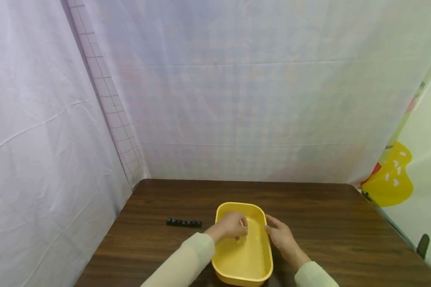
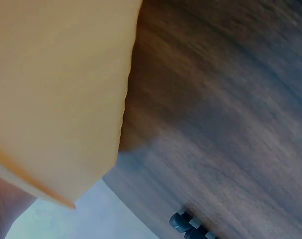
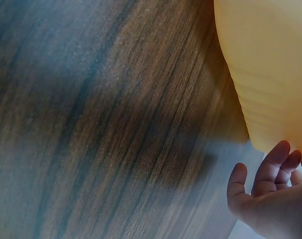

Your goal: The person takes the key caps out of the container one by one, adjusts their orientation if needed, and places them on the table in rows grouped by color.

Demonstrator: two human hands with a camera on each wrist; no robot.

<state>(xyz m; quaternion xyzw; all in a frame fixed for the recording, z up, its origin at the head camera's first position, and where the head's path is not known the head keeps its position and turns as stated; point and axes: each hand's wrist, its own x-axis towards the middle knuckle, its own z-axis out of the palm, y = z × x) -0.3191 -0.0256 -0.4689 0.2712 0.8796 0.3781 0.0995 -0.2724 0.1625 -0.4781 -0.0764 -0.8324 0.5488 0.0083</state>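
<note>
A yellow rectangular plastic tub [image 1: 244, 263] with rounded corners stands on the table. My left hand [image 1: 231, 225] reaches over its left rim into the far half, with bent fingers pointing down. Whether those fingers hold something small, I cannot tell. At the tub's right side my right hand [image 1: 281, 237] has its fingertips at the outer wall near the far corner. In the right wrist view, the loosely bent fingers [image 3: 270, 169] of that hand show beside the tub's wall [image 3: 270, 74]. The left wrist view is largely filled by the tub's outer wall [image 2: 56, 89], hiding most of the left hand.
A short black knobbly strip [image 1: 184, 223] lies on the brown wood-grain table [image 1: 316, 211], left of the tub. Pale curtains [image 1: 237, 99] hang behind and on the left. A white sheet with a yellow print [image 1: 389, 179] hangs at the right edge.
</note>
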